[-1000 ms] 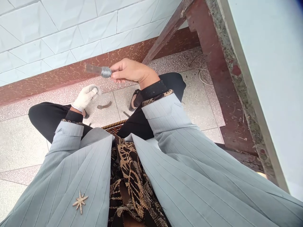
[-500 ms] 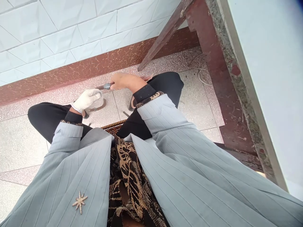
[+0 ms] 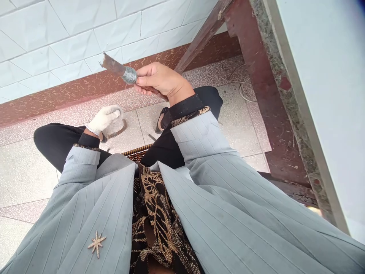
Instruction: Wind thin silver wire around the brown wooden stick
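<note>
My bare right hand is raised above my knee, fingers wrapped round the handle of a rusty tool with a silver wire-wound collar; its brown end points up and left toward the wall. My left hand, in a white glove, is low near the floor, fingers curled on one end of a curved rusty metal piece that lies on the tiles. I sit with black-trousered knees apart and grey pinstriped jacket sleeves in view.
A white tiled wall with a red-brown skirting runs across the back. A dark wooden table leg slants down at the upper right, beside a worn red frame. A woven basket rim shows between my knees. Speckled floor tiles lie around.
My right hand swung the tool down to the curved piece by the gloved hand half a second ago, then lifted it back up. The left hand stayed low on the curved piece.
</note>
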Action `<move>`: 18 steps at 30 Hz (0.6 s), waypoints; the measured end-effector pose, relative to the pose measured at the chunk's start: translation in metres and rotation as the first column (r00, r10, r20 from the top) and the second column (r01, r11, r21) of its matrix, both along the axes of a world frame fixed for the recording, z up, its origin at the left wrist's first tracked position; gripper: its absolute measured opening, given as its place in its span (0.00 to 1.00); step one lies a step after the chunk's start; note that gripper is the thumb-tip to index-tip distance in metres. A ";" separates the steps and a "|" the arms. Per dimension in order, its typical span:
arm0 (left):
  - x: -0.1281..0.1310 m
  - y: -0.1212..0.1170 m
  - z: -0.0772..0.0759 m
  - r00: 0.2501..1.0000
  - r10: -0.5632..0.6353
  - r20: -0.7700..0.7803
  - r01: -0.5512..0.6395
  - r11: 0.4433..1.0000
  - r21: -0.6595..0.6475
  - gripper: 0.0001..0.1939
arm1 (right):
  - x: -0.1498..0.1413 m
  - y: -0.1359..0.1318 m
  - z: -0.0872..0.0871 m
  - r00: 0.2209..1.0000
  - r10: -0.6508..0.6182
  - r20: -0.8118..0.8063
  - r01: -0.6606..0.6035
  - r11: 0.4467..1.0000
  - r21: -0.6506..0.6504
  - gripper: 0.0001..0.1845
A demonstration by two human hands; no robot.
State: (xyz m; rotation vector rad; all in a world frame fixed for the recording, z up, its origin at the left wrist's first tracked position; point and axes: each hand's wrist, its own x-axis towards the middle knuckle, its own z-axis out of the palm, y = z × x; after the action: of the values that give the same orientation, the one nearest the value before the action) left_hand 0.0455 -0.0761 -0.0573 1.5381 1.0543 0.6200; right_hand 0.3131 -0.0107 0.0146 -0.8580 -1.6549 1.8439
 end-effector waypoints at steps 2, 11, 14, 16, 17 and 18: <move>0.003 -0.001 0.004 0.999 -0.049 -0.013 0.049 0.999 -0.022 0.17 | -0.003 0.006 -0.007 0.987 -0.124 0.103 0.128 0.991 -0.028 0.13; 0.008 -0.005 0.002 0.982 -0.157 -0.100 0.154 0.987 -0.041 0.15 | -0.028 0.015 -0.031 0.632 -0.165 0.757 -0.110 0.948 0.298 0.07; 0.004 -0.005 0.002 0.976 -0.161 -0.147 0.163 0.987 -0.001 0.16 | -0.035 0.012 -0.038 0.436 -0.100 0.894 -0.393 0.873 0.289 0.10; -0.001 -0.003 0.002 0.968 -0.156 -0.196 0.164 0.986 0.028 0.16 | -0.038 0.010 -0.042 0.349 0.034 0.937 -0.509 0.846 0.158 0.10; -0.003 -0.001 0.000 0.964 -0.146 -0.224 0.160 0.986 0.049 0.16 | -0.038 0.010 -0.044 0.320 0.120 0.940 -0.546 0.834 0.080 0.10; -0.006 0.000 -0.001 0.960 -0.130 -0.249 0.153 0.986 0.072 0.16 | -0.038 0.009 -0.045 0.307 0.202 0.930 -0.572 0.820 0.010 0.10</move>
State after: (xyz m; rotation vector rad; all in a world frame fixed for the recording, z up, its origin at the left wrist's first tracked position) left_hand 0.0398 -0.0757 -0.0585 1.7865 1.0989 0.3903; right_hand 0.2751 -0.0017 -0.0309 -1.5617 -3.0307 1.2098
